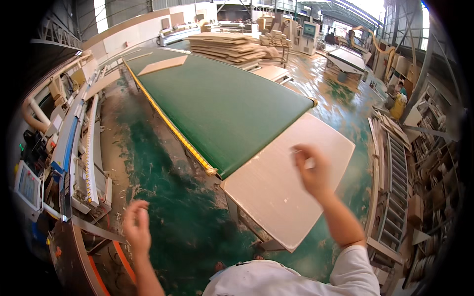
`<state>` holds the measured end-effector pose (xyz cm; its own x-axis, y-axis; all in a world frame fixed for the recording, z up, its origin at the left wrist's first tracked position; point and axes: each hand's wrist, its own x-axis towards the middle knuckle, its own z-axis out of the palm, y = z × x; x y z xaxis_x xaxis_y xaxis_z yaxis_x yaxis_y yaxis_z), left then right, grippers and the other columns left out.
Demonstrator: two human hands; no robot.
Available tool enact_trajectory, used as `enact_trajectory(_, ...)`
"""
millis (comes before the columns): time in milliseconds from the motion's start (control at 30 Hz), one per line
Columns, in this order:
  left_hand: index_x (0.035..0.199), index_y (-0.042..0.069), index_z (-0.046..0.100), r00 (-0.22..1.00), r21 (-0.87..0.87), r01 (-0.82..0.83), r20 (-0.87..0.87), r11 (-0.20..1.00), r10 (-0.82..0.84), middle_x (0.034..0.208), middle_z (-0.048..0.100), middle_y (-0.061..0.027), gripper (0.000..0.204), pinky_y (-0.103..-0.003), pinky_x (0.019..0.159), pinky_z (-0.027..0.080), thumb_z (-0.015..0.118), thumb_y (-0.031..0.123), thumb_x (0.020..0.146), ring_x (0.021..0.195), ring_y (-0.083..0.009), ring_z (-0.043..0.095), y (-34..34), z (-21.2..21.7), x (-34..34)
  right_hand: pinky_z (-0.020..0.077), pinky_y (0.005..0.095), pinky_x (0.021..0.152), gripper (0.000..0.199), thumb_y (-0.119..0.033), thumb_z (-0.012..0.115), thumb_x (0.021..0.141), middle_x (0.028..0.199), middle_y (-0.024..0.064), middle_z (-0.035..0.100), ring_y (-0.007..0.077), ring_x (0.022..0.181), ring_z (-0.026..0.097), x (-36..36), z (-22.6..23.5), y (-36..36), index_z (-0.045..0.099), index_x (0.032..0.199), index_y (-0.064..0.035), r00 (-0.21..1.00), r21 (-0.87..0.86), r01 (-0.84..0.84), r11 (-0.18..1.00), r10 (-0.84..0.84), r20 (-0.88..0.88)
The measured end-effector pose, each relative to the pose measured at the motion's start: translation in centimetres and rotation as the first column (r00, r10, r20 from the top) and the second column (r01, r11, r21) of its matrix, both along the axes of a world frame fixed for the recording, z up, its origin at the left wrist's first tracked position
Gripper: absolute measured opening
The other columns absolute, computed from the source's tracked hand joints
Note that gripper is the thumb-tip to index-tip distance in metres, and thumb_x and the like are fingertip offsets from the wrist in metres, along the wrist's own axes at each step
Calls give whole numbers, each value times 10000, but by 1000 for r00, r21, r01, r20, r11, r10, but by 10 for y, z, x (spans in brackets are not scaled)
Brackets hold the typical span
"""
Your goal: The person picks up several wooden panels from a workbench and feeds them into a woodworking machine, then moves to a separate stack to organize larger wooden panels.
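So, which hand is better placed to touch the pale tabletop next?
Probably the right hand: it appears over the pale tabletop; the left hand is off to the left, green floor showing between.

The pale tabletop (276, 192) (corners rounded) lies beside a green belt (217, 103).

The left hand (138, 228) is at the end of a nearly upright left forearm (148, 277), with its fingers close together, slightly bent and pointing upward. The right hand (316, 173) reaches further forward; the right forearm (341, 218) slants to the left, and the blurred fingers curve loosely.
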<state>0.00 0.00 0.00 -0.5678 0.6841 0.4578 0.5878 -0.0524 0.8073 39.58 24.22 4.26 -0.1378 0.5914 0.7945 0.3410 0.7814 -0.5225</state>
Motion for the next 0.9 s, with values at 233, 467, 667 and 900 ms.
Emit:
enact_trajectory(233,961,5,690,971,-981,181,190,76,146,1057,647,-286,298,-463,819,501,541,256,898,924,-416,641,-230,-461,39,354,504,1126,755,-408,754,829,1452,287,445,439,1360,408,24,-395,-33,473,1433,-52,730,-607,346,715,201,653)
enact_trajectory(467,1012,35,729,790,-887,461,393,-33,470,1084,692,-224,384,-466,838,517,604,377,892,977,-373,671,-334,-480,103,171,531,1203,544,-398,465,1027,1604,178,306,365,1498,235,33,-434,-103,454,1480,-97,573,-305,557,773,-92,814)
enact_trajectory(667,814,64,767,691,-870,247,466,426,552,847,757,-74,434,-391,734,547,632,468,900,778,-237,722,-188,-471,67,168,532,1203,517,-347,443,1016,1592,171,327,360,1500,233,32,-432,-107,457,1464,-89,535,-233,531,815,-108,838)
enact_trajectory(900,1111,44,718,884,-450,-436,-374,779,279,917,751,-132,516,-386,824,549,720,476,829,924,-244,723,-75,-430,9,181,551,1197,501,-320,500,984,1554,207,371,390,1485,258,21,-431,-107,500,1415,-64,613,-256,502,827,-131,780)
